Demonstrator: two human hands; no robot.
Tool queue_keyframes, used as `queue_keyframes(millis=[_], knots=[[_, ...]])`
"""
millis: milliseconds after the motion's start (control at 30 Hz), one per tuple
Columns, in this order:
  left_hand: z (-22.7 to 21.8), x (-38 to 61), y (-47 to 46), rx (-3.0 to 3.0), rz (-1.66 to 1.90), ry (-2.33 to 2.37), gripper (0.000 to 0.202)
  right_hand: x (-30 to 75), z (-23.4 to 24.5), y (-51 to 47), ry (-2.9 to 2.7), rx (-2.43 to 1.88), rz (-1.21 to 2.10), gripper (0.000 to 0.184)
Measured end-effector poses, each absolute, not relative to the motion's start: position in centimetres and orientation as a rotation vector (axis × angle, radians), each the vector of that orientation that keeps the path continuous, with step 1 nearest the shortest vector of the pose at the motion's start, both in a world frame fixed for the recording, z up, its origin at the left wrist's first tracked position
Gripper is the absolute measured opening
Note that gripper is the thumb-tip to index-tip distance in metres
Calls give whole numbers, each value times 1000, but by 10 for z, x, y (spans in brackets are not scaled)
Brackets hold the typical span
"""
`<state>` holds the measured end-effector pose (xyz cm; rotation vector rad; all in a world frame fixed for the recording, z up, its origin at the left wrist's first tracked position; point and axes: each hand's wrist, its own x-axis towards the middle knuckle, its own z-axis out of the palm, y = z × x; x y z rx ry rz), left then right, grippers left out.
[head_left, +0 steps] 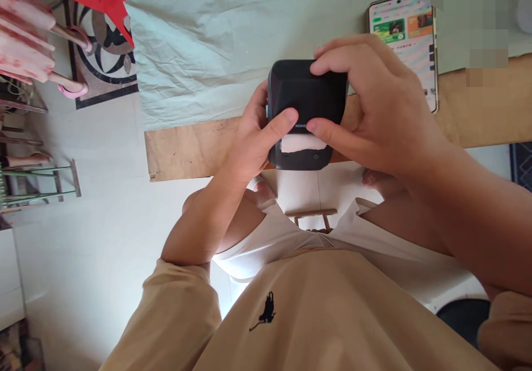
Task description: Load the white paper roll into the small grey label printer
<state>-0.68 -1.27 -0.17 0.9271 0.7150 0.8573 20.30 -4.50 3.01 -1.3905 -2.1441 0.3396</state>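
1. Head view: a tan shirt [316,304] is filling the near part, with pale shorts [253,243] showing beyond it.
2. From the left sleeve, the left forearm [203,216] is slanting forward and inward; the right forearm [461,199] is reaching in from the right edge, angling across toward the middle.
3. Both hands are meeting at the printer [310,93], which is sitting between them over the near table edge; whether it is touching the wood, I cannot tell.
4. The left hand [253,138] is grasping the printer's left side, its thumb lying on top and its fingers curling round the side.
5. The right hand [382,99] is arching over the right side, thumb tip pressing beside the lettering, index fingertip bearing on the far part, so it is gripping across the top.
6. White paper [303,142] is showing in the printer's near slot.
7. Farther out, the wood [187,152] is bordering a pale green cloth [187,55], and a lit phone [419,55] is lying beyond the right hand.
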Motion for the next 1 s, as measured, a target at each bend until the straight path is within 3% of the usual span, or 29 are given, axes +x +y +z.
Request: queue_keyframes(millis=[67, 233, 400, 667, 1000], knots=[[2, -5, -13, 935, 832, 770, 28, 201, 30, -45, -2128, -1426, 374, 47], [3, -7, -13, 989, 871, 785, 39, 201, 24, -42, -2099, -1484, 345, 55], [1, -8, -13, 993, 841, 760, 38, 196, 28, -47, -2090, -1515, 333, 56], [-25, -12, 12, 951, 735, 709, 53, 191, 22, -55, -2055, -1602, 79, 56], [-33, -12, 12, 951, 892, 752, 32, 200, 10, -55, -1991, -1446, 10, 55]])
